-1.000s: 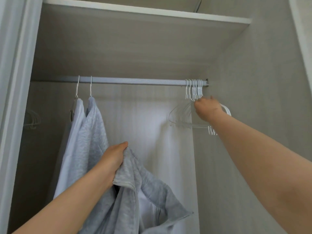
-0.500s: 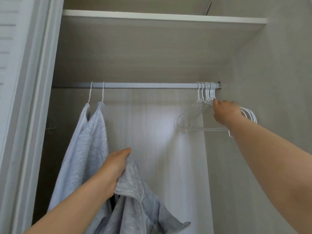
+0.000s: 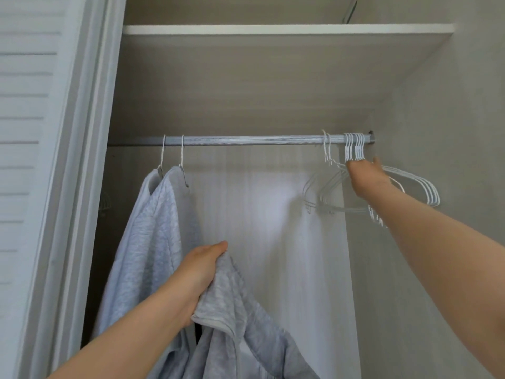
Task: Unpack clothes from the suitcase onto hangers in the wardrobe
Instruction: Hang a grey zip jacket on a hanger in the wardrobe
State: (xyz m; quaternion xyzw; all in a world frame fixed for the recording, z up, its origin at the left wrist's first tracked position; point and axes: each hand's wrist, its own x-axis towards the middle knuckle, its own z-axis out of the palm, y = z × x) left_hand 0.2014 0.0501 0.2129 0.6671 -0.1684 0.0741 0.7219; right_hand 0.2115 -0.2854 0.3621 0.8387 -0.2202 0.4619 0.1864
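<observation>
Since the grey garment [image 3: 232, 305] needs a hanger before it can hang, the left hand [image 3: 202, 274] grips it bunched near its edge, raised below the wardrobe rail [image 3: 246, 140] beside two hung grey pieces [image 3: 153, 228]. The right hand [image 3: 364, 179] reaches among the empty white hangers [image 3: 355, 149] at the rail's right end, one hook [image 3: 325, 149] standing apart; its fingers are hidden, so whether they grip is unclear.

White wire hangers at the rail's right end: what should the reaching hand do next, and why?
Probably lift the one white wire hanger off the grey metal rail. Its hook stands apart from the bunch of white hangers, the right hand seems to grip it, and the left hand holds a grey fabric garment waiting.
</observation>
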